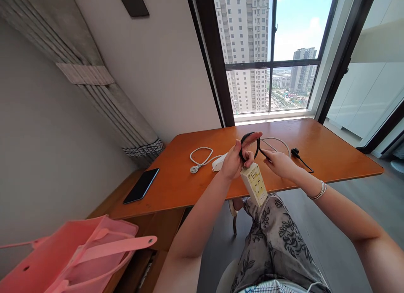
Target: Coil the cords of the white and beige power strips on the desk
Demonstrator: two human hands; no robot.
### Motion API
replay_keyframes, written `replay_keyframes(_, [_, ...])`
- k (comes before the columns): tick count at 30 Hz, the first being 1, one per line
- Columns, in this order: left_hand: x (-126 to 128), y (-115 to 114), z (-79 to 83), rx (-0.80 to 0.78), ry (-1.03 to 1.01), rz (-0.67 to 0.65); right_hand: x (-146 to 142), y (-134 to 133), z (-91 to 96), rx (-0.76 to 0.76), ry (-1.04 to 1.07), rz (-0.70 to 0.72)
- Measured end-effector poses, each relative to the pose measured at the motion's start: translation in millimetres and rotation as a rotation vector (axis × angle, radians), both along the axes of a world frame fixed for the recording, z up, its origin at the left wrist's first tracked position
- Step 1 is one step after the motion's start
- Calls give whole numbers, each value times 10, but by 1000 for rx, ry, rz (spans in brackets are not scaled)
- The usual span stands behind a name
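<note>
My left hand [234, 161] is raised over the front part of the table, with a black power cord [258, 146] looped around its fingers. Just below that hand hangs a cream power strip [255, 185] with yellow socket faces, tilted out past the table edge. Whether the lower fingers also grip the strip is hard to see. To the right, my right hand [279, 163] pinches a stretch of the same black cord. A black plug [295, 153] on a black cord lies on the table beyond it. Partly hidden behind my left hand is a white power strip [217, 164].
A white plug [194, 169] and its white cord lie left on the orange-brown table [176, 187]. The phone or tablet [141, 185] rests near the left edge. A pink bag [104, 251] stands lower left. Behind the table is a window [271, 65].
</note>
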State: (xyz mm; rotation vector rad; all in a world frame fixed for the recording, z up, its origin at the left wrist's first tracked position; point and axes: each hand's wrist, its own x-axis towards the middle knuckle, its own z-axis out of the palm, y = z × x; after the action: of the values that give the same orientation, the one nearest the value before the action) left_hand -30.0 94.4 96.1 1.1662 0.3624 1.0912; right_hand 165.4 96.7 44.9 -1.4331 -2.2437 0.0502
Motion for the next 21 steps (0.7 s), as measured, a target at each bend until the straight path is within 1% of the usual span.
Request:
replay_keyframes(4, [45,36,-34,-11,-59,125,-117,-241,61,-84,-270,-61])
replay_keyframes(6, [46,66,-45,-11,-101,177,-138,-349,88,-78,-361,-69])
replay_keyframes(8, [33,101,-51,-16,-143,208,-140,-435,119,-46,-399,-72])
replay_keyframes(11, [-2,150,-59,-6,-196,220,-118,-507,176,62,-364,-72])
replay_keyframes(14, [-26,170,-65,46,-191,209,-90,-522,238,255,-262,-28])
replay_keyframes(17, [-17,150,-59,108,-140,213,-89,-519,301,442,-133,88])
replay_keyframes(19, [2,123,-51,100,-117,211,-112,-522,346,506,-79,176])
replay_keyframes(21, [22,99,-51,81,-92,176,-142,-522,401,535,-30,254])
